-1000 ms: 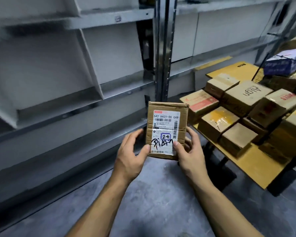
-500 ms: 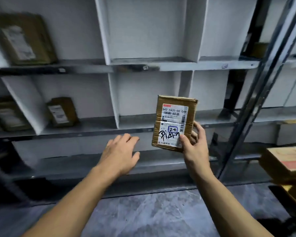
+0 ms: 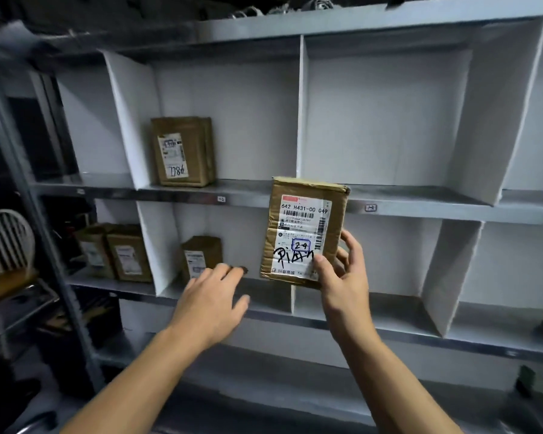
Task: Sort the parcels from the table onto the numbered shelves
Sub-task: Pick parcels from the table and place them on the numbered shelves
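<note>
Right hand (image 3: pixel 342 278) pinches lower right corner of brown cardboard parcel with white label marked 24 (image 3: pixel 303 233), held upright before grey metal shelving with white dividers (image 3: pixel 370 208); left hand (image 3: pixel 210 300) spread, holding nothing.

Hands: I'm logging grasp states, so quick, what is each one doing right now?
Left hand: open, fingers loosely extended, holding nothing.
Right hand: grips the cardboard parcel at its lower right corner, thumb on its front.
</note>
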